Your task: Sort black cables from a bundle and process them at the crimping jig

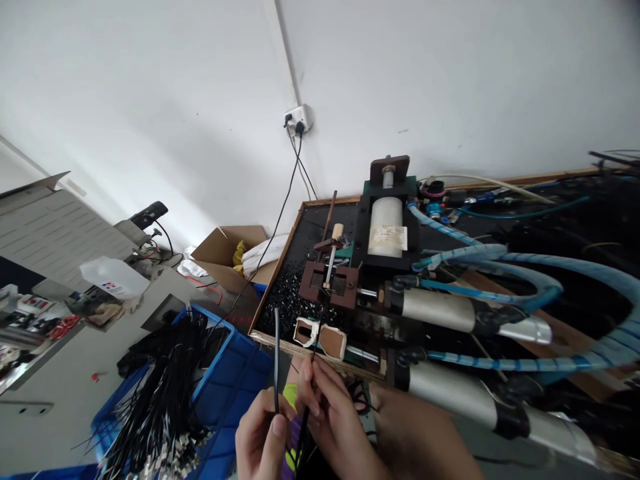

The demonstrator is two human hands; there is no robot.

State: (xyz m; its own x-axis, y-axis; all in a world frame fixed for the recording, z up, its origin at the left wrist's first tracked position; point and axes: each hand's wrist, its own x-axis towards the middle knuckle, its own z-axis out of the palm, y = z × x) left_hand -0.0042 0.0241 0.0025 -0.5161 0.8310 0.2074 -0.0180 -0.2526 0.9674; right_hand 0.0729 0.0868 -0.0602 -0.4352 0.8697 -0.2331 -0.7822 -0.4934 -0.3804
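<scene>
My left hand (263, 433) is closed around a grey-black cable (277, 347), whose free end points up past the table's front edge. Beside it, my right hand (333, 417) pinches a thin black cable (303, 430) just in front of the machine. That cable's tip runs up toward a pair of brown jaw blocks with white edging (331, 341); whether it touches them I cannot tell. Behind these sits a second, dark red clamp block (330, 283) with a metal rod across it. Small black scraps (287, 293) lie to the left of the clamps.
Silver air cylinders (440, 310) and blue-wrapped hoses (575, 267) fill the right side. A white cylinder (386, 227) stands behind the clamps. To the left, a blue crate (220, 393) holds bundled black cables with connectors (165, 400). An open cardboard box (220, 250) stands by the wall.
</scene>
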